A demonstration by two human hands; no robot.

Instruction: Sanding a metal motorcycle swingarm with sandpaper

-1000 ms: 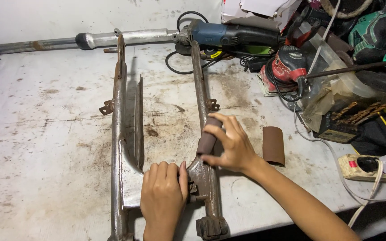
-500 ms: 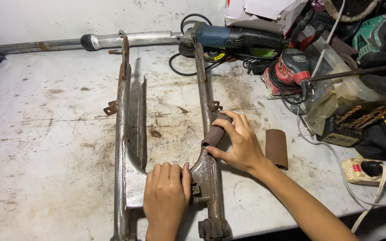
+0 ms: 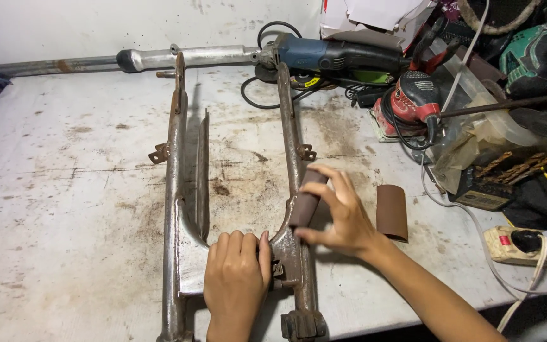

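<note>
A rusty two-armed metal frame [image 3: 175,190] lies lengthwise on the stained white table [image 3: 64,209]. My left hand [image 3: 235,278] presses flat on the frame's curved cross piece near the front edge, fingers together. My right hand [image 3: 343,212] grips a folded strip of brown sandpaper [image 3: 304,199] wrapped over the frame's right arm [image 3: 289,120]. A second curled piece of brown sandpaper [image 3: 391,212] lies on the table just right of that hand.
A blue angle grinder [image 3: 330,57] with black cord and a metal pipe [image 3: 159,60] lie at the back. A red sander [image 3: 413,101], drill bits [image 3: 508,164], bags and a power strip [image 3: 527,247] crowd the right side.
My right hand has slid the sandpaper slightly along the frame's right arm. The left hand stays pressed on the cross piece.
</note>
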